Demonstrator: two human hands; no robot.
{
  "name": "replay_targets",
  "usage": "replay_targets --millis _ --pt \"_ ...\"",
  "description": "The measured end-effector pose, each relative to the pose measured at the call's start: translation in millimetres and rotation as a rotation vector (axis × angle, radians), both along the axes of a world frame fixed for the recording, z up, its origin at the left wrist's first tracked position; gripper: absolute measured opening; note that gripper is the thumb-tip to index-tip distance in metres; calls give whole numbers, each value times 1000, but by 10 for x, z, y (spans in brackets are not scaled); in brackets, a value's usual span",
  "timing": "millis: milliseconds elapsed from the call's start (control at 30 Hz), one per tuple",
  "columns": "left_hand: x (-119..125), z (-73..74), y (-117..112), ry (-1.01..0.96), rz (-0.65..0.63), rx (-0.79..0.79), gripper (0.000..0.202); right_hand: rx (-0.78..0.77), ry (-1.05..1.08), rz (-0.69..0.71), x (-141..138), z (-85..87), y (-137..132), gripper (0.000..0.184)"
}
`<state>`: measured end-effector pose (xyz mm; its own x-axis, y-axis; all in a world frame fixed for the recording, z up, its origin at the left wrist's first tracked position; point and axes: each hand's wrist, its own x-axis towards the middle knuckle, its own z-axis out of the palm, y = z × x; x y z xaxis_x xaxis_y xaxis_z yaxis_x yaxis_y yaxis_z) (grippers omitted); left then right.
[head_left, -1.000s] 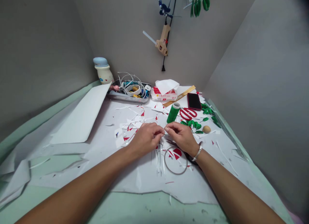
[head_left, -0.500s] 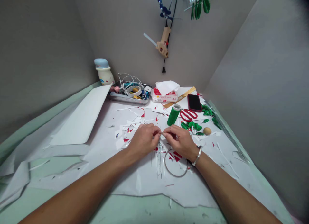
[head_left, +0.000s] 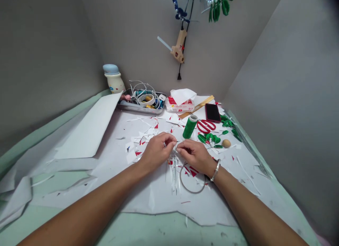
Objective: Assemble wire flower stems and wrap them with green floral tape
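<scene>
Thumb and forefinger of my left hand (head_left: pixel 159 146) are pinched on a thin dark strand, whose tip shows near the fingertips; its kind is too small to make out. My right hand (head_left: pixel 195 153) is closed in a pinch close beside it, and what it holds is hidden. A spool of green thread (head_left: pixel 190 127) stands upright just beyond the right hand. Below the hands lie several thin wires (head_left: pixel 174 179) and a round hoop (head_left: pixel 192 193). Green leaf pieces (head_left: pixel 212 138) lie to the right of the spool.
Red scissors (head_left: pixel 206 126), a phone (head_left: pixel 213 112) and a small brown ball (head_left: pixel 226 143) lie to the right. At the back are a metal tray (head_left: pixel 143 109), a tissue pack (head_left: pixel 180 105) and a lidded bottle (head_left: pixel 115 82). A glue gun (head_left: pixel 179 48) hangs on the wall. Paper scraps surround the hands.
My left hand has risen slightly, and its fingertips now sit a little above the right ones. The right hand has dipped slightly. Other things look the same.
</scene>
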<state>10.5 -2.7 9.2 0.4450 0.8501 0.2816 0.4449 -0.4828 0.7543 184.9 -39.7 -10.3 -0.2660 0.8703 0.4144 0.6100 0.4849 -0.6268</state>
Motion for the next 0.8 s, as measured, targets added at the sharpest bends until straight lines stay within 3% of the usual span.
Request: replay_targets --millis 100,200,367,567,700,800 --pt "0 -51 11 128 14 114 13 53 -32 6 -28 18 -23 13" --pt "0 -85 -2 246 -58 197 15 65 14 -50 -17 21 -12 12" --pt "3 -43 -36 195 -141 162 15 -28 124 -126 48 -19 45 14" --pt "3 2 -14 26 -40 26 13 -33 57 -45 20 -44 36 13" --pt "2 -42 5 92 31 92 12 42 -16 -15 -28 -9 -13 11" --pt "0 -71 -1 195 7 173 14 94 -8 -34 -36 20 -31 11"
